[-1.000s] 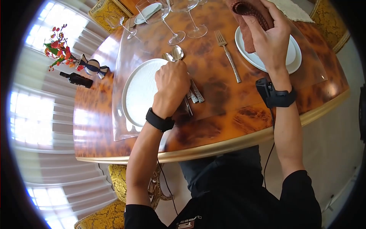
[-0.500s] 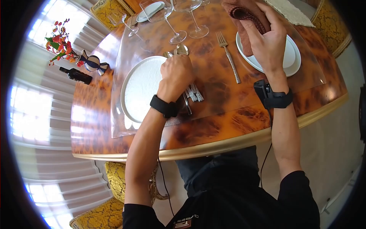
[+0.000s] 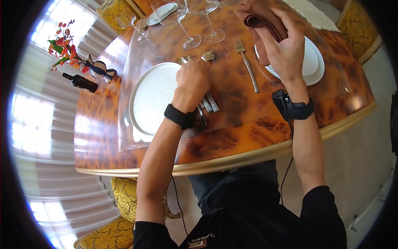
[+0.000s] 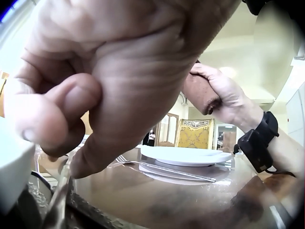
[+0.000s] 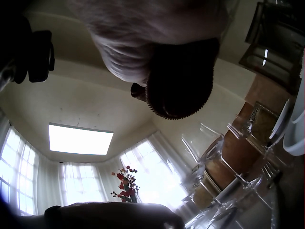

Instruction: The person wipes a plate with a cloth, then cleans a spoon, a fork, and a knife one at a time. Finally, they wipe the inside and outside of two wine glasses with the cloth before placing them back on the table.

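Note:
My left hand (image 3: 193,83) is over several pieces of cutlery beside the white plate (image 3: 155,97). The spoon (image 3: 208,55) sticks out past its knuckles, and patterned handles (image 3: 212,102) show below the palm. In the left wrist view its fingers are curled, with a fingertip at a metal handle (image 4: 59,198); the hand hides most of the grip. Raised over the stacked white plates (image 3: 317,68), my right hand (image 3: 289,56) grips a rolled brown napkin (image 3: 264,25). A fork (image 3: 246,64) lies between the two settings.
Stemmed glasses (image 3: 191,41) stand beyond the left plate. A dark bottle (image 3: 80,82) and a striped vase (image 3: 99,69) with red flowers are at the table's left. A gold edge (image 3: 248,157) runs in front of the body. A pale cloth (image 3: 317,14) lies at the far right.
The spoon's bowl has shifted right, apart from the other cutlery, as my left hand moved slightly up and right. My right hand and the napkin have drifted a little left.

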Available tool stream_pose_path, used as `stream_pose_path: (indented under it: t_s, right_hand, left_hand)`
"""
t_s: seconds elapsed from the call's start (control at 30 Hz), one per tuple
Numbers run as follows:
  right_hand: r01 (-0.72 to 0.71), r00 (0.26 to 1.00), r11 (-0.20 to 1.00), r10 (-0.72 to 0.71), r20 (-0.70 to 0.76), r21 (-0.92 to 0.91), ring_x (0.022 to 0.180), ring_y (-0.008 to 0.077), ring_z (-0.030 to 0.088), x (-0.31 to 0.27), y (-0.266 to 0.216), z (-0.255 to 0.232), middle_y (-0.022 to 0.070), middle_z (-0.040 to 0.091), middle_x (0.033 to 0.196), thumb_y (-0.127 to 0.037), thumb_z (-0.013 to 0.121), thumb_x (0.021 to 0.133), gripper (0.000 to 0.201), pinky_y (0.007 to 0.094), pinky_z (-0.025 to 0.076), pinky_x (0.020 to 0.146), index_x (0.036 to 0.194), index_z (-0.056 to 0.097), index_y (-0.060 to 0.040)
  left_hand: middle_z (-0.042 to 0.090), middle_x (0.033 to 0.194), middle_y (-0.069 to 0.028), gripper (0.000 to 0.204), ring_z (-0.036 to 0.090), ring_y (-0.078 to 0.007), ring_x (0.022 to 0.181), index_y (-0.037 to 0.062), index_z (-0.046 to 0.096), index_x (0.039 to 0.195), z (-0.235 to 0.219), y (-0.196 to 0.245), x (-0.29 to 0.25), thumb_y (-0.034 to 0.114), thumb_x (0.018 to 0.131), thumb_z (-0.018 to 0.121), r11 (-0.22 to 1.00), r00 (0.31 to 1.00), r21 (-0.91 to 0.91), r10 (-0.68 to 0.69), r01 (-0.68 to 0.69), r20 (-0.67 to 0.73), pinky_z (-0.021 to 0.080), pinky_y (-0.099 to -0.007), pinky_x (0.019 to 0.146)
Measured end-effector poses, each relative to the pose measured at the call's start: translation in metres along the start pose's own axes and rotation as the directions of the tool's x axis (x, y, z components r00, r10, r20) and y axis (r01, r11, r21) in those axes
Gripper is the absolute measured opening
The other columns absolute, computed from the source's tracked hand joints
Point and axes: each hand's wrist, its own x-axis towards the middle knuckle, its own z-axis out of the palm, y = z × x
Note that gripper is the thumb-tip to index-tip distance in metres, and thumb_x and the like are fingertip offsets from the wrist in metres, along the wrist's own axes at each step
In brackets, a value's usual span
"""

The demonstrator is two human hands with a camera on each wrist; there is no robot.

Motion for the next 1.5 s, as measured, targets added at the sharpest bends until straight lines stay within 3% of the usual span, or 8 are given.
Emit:
stream_pose_path:
  t_s: [0.4,0.5,0.53,0.67,0.83,1.0,1.23,1.5]
  right_hand:
    - [-0.042,0.999,0.999,0.042,0.023,0.009,0.094,0.0123,0.068,-0.003,0.001,0.002,0.0068,0.073,0.102,-0.009,0.072,0.090,0.032,0.0273,0.052,0.085,0.119,0.062,0.0012]
    - [-0.072,0.996,0.996,0.075,0.057,-0.046,0.096,0.0122,0.068,-0.004,-0.012,0.001,0.0065,0.073,0.104,-0.005,0.070,0.090,0.032,0.0270,0.053,0.084,0.121,0.061,0.0008]
    - [-0.056,0.998,0.998,0.056,0.032,0.009,0.091,0.0157,0.071,-0.004,-0.007,0.006,0.0098,0.074,0.098,-0.005,0.070,0.087,0.033,0.0292,0.055,0.080,0.118,0.063,-0.0002]
    - [-0.015,0.993,1.000,0.016,0.118,-0.012,0.093,0.0296,0.073,-0.016,-0.004,0.023,0.0165,0.073,0.101,-0.008,0.075,0.078,0.041,0.0358,0.057,0.079,0.117,0.066,-0.0050]
    - [0.060,0.994,0.828,0.002,0.111,-0.558,0.093,0.0365,0.069,0.000,-0.019,0.025,0.0176,0.071,0.105,-0.005,0.076,0.074,0.045,0.0398,0.056,0.079,0.118,0.068,-0.0069]
    - [0.328,0.934,0.748,-0.167,0.316,-0.577,0.080,0.0304,0.068,-0.015,-0.023,0.039,0.0071,0.066,0.086,-0.012,0.081,0.071,0.044,0.0430,0.054,0.066,0.113,0.066,-0.0140]
    - [0.392,0.896,0.678,-0.129,0.424,-0.622,0.082,0.0325,0.067,0.001,-0.032,0.042,0.0097,0.067,0.089,-0.008,0.080,0.069,0.045,0.0408,0.053,0.068,0.113,0.069,-0.0127]
    - [0.039,0.985,0.697,0.092,0.143,-0.716,0.093,0.0368,0.069,0.053,-0.022,0.008,0.0155,0.072,0.106,-0.014,0.069,0.079,0.039,0.0427,0.056,0.079,0.118,0.070,-0.0113]
  left_hand:
    - [0.067,0.076,-0.0266,0.021,0.068,-0.0397,0.066,-0.0023,0.062,0.076,-0.008,0.003,0.004,0.010,0.091,0.054,0.983,0.969,-0.088,0.144,-0.164,-0.199,0.054,-0.0494,0.060]
    - [0.061,0.067,-0.0155,0.027,0.067,-0.0292,0.058,-0.0025,0.058,0.089,-0.031,0.016,-0.006,0.020,0.101,0.050,0.763,0.995,-0.641,-0.103,0.083,0.006,0.049,-0.0405,0.048]
    - [0.048,0.063,-0.0007,0.023,0.053,-0.0103,0.050,0.0022,0.053,0.099,-0.019,0.012,-0.008,0.023,0.106,0.046,0.642,0.997,-0.767,-0.061,0.011,-0.037,0.037,-0.0283,0.039]
    - [0.047,0.069,-0.0056,0.014,0.045,-0.0130,0.064,0.0005,0.051,0.102,-0.018,0.029,-0.018,0.013,0.105,0.045,0.386,1.000,-0.922,-0.019,0.000,-0.008,0.040,-0.0309,0.060]
    - [0.046,0.068,-0.0117,0.014,0.044,-0.0197,0.059,-0.0002,0.049,0.108,-0.015,0.035,-0.036,0.013,0.105,0.045,0.460,0.995,-0.883,0.006,-0.090,-0.098,0.040,-0.0355,0.057]
    - [0.054,0.072,-0.0266,0.011,0.053,-0.0448,0.064,-0.0005,0.045,0.103,-0.002,0.026,-0.036,0.010,0.103,0.045,0.414,0.983,-0.896,-0.022,-0.159,-0.185,0.041,-0.0459,0.059]
    - [0.057,0.079,-0.0306,0.008,0.055,-0.0530,0.077,-0.0009,0.044,0.102,-0.013,0.019,-0.038,0.006,0.101,0.045,0.507,0.980,-0.848,-0.023,-0.158,-0.197,0.043,-0.0518,0.064]
    - [0.040,0.059,-0.0040,0.031,0.038,-0.0138,0.052,-0.0008,0.059,0.100,-0.017,0.020,-0.034,0.024,0.108,0.044,0.189,0.995,-0.978,-0.024,-0.091,-0.097,0.034,-0.0321,0.051]
